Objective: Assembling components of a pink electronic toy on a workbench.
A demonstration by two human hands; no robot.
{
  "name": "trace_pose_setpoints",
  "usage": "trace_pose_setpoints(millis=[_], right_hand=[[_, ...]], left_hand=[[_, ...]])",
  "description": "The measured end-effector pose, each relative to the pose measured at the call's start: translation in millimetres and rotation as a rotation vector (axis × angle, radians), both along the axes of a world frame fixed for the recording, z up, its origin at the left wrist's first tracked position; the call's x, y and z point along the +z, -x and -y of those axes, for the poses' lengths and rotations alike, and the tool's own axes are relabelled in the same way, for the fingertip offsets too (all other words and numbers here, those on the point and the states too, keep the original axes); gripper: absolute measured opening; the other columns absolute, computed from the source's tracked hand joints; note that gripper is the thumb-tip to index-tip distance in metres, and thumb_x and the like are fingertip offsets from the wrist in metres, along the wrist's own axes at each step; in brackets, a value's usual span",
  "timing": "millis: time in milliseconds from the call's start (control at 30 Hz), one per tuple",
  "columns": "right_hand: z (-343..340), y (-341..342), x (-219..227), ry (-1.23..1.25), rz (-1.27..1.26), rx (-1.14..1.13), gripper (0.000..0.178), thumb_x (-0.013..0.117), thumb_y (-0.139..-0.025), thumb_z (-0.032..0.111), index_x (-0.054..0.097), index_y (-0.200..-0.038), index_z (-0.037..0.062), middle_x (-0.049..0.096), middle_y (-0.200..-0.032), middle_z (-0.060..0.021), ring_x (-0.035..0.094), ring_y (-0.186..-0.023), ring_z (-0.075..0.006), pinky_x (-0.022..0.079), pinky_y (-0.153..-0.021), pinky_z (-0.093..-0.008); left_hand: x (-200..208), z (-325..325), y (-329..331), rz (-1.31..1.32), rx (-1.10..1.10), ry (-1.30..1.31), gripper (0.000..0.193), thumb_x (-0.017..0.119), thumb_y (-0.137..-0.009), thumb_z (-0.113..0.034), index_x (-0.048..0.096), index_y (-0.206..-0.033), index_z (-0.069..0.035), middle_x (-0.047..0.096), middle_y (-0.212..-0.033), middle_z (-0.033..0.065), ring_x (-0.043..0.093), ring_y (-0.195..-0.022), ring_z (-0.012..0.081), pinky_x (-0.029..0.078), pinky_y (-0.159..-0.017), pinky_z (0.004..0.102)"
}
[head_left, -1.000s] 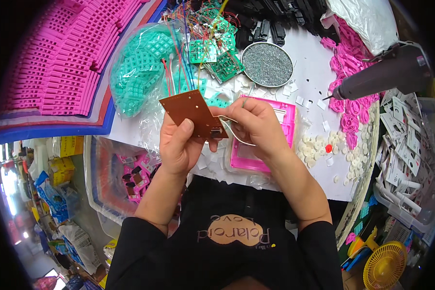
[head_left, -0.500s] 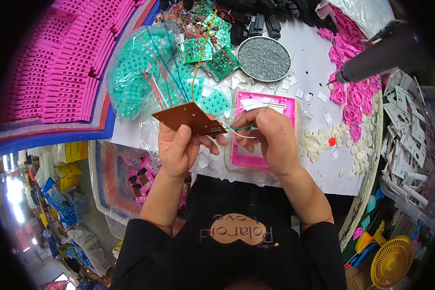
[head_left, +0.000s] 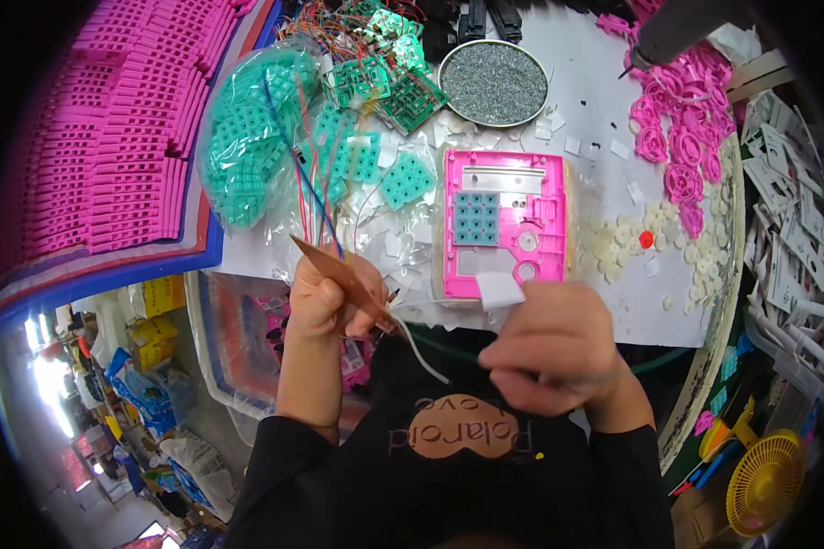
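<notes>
My left hand (head_left: 317,302) is closed on a brown circuit board (head_left: 350,282), tilted nearly on edge. Blue, red and white wires (head_left: 418,346) hang off it or stick up. My right hand (head_left: 554,352) is blurred, with its fingers curled in; a green wire (head_left: 449,347) runs from the board into it and comes out on the far side. Against its fingers is a white paper-like piece (head_left: 497,290), whose hold I cannot make out. Beyond the hands lies a pink plastic housing (head_left: 547,197) with a teal rubber keypad (head_left: 476,220) set inside.
A round tray of small screws (head_left: 493,82) stands at the back, beside green circuit boards (head_left: 412,101). A bag of teal keypads (head_left: 247,137) lies to the left, near stacked pink parts (head_left: 110,119). Pink rings (head_left: 682,137), white buttons (head_left: 623,242) and a dark tool (head_left: 673,37) are on the right.
Both hands have come nearer to me, and the right has swung away from the board, drawing the green wire out. The board has tipped steeper. The housing's keypad is now uncovered.
</notes>
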State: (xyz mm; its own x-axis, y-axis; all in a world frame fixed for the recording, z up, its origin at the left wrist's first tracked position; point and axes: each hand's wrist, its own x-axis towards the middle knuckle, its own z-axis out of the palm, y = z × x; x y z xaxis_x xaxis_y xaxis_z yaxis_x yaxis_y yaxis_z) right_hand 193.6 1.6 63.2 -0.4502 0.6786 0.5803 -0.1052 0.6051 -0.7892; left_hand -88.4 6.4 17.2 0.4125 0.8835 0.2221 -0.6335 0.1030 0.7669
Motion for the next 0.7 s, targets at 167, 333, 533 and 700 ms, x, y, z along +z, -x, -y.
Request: trace_pose_setpoints(millis=[167,333,533,700], right_hand=[[-1.9,-18.5,26.4,-0.101,0.298,0.066,0.047,0.077,-0.061,0.006,0.074,-0.107,0.0075,0.061,-0.072,-0.0024,0.058,-0.057,-0.0211,0.046,-0.049,-0.0336],[-5.0,-18.6,45.4,-0.158,0.171,-0.312,0.029,0.075,-0.074,0.006,0.075,-0.103,0.0076,0.063,-0.08,-0.0025,0.057,-0.068,-0.0192,0.043,-0.057,-0.0304],[-8.7,18.6,36.4,-0.055,0.187,0.095,0.031,0.083,-0.067,0.008,0.072,-0.097,0.0073,0.062,-0.089,-0.0047,0.06,-0.082,-0.0264,0.05,-0.069,-0.0365],[0.2,19.8,29.5,-0.015,0.134,0.104,0.024,0.077,-0.075,0.002,0.071,-0.098,0.0064,0.065,-0.096,-0.0063,0.061,-0.084,-0.0275,0.05,-0.071,-0.0373]], left_hand=[[-3.9,1.0,3.3,0.057,-0.182,-0.043,0.034,0.067,-0.098,-0.029,0.068,-0.097,0.005,0.059,-0.062,0.0093,0.05,-0.044,0.0135,0.035,-0.046,0.0294],[-1.3,-9.1,-0.1,0.04,-0.293,-0.148,0.029,0.075,-0.09,-0.021,0.072,-0.094,0.008,0.062,-0.067,0.0138,0.051,-0.05,0.0185,0.033,-0.048,0.0305],[-13.2,6.1,7.9,-0.017,-0.365,-0.038,0.017,0.074,-0.084,-0.01,0.074,-0.092,0.005,0.063,-0.067,0.0158,0.051,-0.05,0.0198,0.035,-0.048,0.031],[1.9,20.9,11.3,-0.167,-0.334,0.087,0.013,0.075,-0.081,-0.009,0.076,-0.083,0.004,0.066,-0.069,0.0182,0.062,-0.056,0.0243,0.045,-0.051,0.0306]])
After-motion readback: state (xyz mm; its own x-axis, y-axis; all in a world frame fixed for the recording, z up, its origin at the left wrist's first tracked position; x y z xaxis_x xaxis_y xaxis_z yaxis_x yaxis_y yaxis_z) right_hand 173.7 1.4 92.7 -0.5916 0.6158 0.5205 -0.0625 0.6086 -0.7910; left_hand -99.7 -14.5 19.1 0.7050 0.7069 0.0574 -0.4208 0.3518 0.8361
